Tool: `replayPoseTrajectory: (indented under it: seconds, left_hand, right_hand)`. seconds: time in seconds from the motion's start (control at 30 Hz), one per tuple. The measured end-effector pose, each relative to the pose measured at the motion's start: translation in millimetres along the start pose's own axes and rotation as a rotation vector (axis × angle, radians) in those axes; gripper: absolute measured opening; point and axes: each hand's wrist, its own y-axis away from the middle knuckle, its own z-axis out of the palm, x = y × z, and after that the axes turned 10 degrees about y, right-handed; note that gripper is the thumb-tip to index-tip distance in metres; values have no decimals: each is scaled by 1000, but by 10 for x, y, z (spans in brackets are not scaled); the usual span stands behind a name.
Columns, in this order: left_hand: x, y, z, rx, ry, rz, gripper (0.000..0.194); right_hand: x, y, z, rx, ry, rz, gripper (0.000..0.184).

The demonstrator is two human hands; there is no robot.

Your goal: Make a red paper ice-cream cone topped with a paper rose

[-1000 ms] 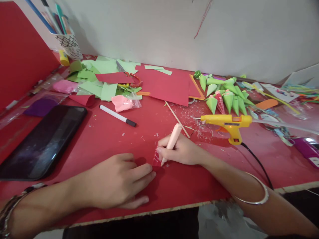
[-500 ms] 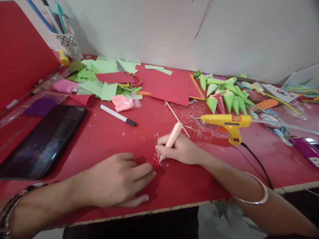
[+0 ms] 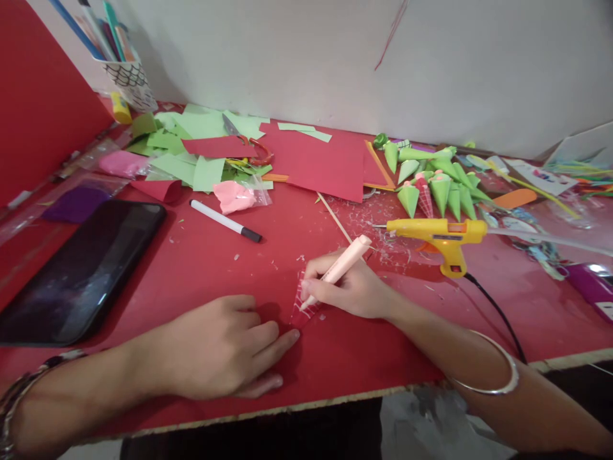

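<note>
While right fingers [image 3: 330,294] grip peach marker [image 3: 347,260], left fingers [image 3: 275,351] loose; tapered red piece [image 3: 310,312] pale-lined.

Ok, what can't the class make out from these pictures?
In the head view:
Part of the white-lined red piece: hidden by the right hand.
Part of the scissors: under the red strip.
Right end of the purple object: cut off by the picture's edge.
Print on the peach marker: too small.

Looks like a craft corner, in a home or perhaps a workshop, judging by a red table [image 3: 215,268] beside a pale wall [image 3: 287,57] and strewn with green paper cuttings [image 3: 208,174], scissors [image 3: 261,152], yellow glue gun [image 3: 435,231], pen cup [image 3: 128,83] and green cones [image 3: 439,191]
</note>
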Motion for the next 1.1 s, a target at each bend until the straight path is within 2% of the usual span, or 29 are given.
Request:
replayPoseTrajectory:
  seconds: [0.17,0.4,1.1]
  left_hand:
    - [-30,10,-8,-14,-1,44,29]
    - [-26,10,-46,16,11,131,26]
    - [-18,17,-5,29,76,62,26]
  right_hand:
    - [-26,-4,6,-104,3,14,28]
    - [-27,-8,-1,-145,3,13,28]
    - [-30,-14,6,-179,15,20,28]
